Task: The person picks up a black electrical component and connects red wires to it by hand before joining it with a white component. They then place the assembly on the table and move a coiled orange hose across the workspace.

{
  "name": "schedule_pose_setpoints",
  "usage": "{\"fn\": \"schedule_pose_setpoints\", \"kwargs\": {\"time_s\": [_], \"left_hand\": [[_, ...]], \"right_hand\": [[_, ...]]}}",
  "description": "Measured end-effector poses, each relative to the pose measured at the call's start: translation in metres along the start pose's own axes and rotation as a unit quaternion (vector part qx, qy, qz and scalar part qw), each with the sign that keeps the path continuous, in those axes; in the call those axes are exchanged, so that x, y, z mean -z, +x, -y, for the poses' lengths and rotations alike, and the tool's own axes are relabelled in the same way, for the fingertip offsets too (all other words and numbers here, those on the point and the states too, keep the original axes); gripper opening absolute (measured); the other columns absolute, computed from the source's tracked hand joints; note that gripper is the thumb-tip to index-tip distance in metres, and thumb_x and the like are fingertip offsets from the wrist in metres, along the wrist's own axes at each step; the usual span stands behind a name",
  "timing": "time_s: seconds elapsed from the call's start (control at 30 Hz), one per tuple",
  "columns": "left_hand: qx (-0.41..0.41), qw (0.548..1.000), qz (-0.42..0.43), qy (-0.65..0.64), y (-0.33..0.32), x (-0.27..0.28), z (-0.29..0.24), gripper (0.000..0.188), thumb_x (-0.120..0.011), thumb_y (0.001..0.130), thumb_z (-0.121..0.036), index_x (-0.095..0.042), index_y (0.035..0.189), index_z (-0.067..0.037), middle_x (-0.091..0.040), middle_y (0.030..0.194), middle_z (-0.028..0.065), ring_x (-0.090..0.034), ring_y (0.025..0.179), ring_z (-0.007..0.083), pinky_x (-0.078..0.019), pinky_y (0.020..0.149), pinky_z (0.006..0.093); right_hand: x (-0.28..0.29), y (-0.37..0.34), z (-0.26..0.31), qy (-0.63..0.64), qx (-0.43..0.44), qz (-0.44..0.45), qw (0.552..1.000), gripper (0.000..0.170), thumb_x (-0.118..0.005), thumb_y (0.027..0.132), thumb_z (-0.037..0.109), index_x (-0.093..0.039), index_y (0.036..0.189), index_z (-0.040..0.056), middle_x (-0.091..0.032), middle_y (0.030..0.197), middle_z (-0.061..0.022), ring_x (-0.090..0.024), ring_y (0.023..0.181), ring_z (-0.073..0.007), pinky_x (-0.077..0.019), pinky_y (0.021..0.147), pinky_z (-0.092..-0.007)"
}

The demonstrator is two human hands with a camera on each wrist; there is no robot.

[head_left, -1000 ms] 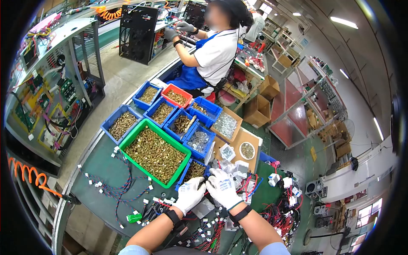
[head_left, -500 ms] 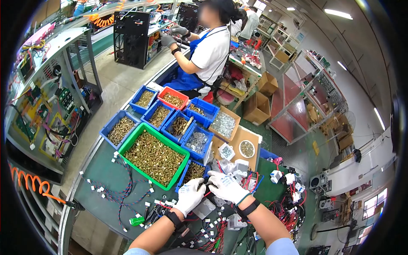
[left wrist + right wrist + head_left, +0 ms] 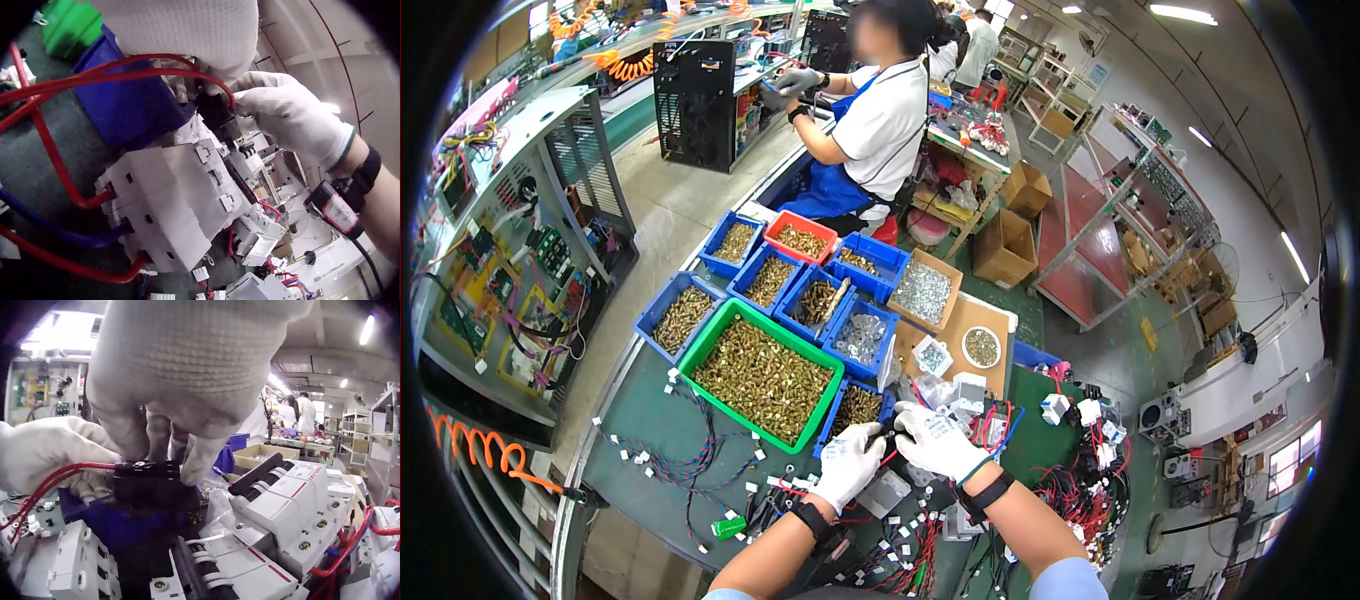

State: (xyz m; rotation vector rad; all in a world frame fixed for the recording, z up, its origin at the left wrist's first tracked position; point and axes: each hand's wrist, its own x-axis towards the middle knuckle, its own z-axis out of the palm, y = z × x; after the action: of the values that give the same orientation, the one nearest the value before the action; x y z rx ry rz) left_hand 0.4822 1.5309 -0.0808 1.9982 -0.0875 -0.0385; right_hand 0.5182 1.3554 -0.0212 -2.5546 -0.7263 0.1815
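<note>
Both white-gloved hands meet over the bench beside a small blue bin of screws (image 3: 887,408). Between them is a black block-shaped part (image 3: 150,487), with red wires (image 3: 75,467) running to its left end. My right hand (image 3: 938,440) grips the block from above with bent fingers. At the wired end, my left hand (image 3: 849,463) pinches the part; its fingertips are partly hidden. White circuit breakers (image 3: 281,500) with black strips lie just below the right hand. A white breaker (image 3: 169,200) with red and blue wires sits under the left hand.
A green bin (image 3: 825,405) of brass-coloured screws and several blue bins stand beyond the hands. Wire harnesses (image 3: 665,452) lie on the left of the bench, tangled red and black wires (image 3: 1080,490) on the right. Another person (image 3: 885,130) works further back.
The head view has shifted slightly. My right hand has turned a little and its fingers have closed in on the black block; the left hand has stayed nearly in place.
</note>
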Motion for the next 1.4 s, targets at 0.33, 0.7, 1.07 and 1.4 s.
{"fn": "schedule_pose_setpoints", "kwargs": {"time_s": [0.33,0.7,1.07,1.4], "left_hand": [[0.005,1.000,0.004,-0.005,0.001,0.003,-0.005,0.028,-0.060,0.089,-0.024,-0.067,0.108,-0.004,-0.068,0.105,0.0167,-0.064,0.099,0.0315,-0.0497,0.087,0.0387],[0.005,1.000,-0.003,-0.016,0.002,-0.001,-0.002,0.028,-0.063,0.088,-0.021,-0.068,0.108,-0.001,-0.068,0.105,0.0171,-0.065,0.100,0.0300,-0.0505,0.088,0.0354],[0.008,1.000,0.001,-0.016,0.002,-0.003,0.000,0.030,-0.063,0.088,-0.019,-0.066,0.109,0.001,-0.068,0.105,0.0180,-0.065,0.100,0.0292,-0.0499,0.088,0.0353],[0.055,0.992,-0.010,-0.114,0.002,-0.005,0.004,0.030,-0.061,0.090,-0.014,-0.061,0.115,0.004,-0.067,0.102,0.0131,-0.064,0.090,0.0185,-0.0501,0.081,0.0300]], "right_hand": [[0.004,-0.004,-0.008,-0.039,0.058,0.011,0.998,0.026,-0.056,0.076,0.008,-0.060,0.101,0.0008,-0.055,0.128,-0.0234,-0.053,0.116,-0.0410,-0.0448,0.098,-0.0443],[0.003,-0.014,-0.005,0.077,-0.029,0.063,0.995,0.046,-0.067,0.079,0.024,-0.056,0.115,-0.0026,-0.043,0.140,-0.0248,-0.044,0.128,-0.0380,-0.0359,0.108,-0.0420],[-0.006,-0.017,-0.008,0.056,-0.028,0.041,0.997,0.053,-0.071,0.077,0.018,-0.053,0.124,0.0014,-0.043,0.142,-0.0200,-0.043,0.130,-0.0368,-0.0367,0.108,-0.0416],[-0.013,-0.026,0.002,0.101,-0.111,-0.036,0.988,0.068,-0.072,0.076,0.018,-0.045,0.137,0.0055,-0.043,0.141,-0.0224,-0.039,0.134,-0.0373,-0.0332,0.112,-0.0416]]}}
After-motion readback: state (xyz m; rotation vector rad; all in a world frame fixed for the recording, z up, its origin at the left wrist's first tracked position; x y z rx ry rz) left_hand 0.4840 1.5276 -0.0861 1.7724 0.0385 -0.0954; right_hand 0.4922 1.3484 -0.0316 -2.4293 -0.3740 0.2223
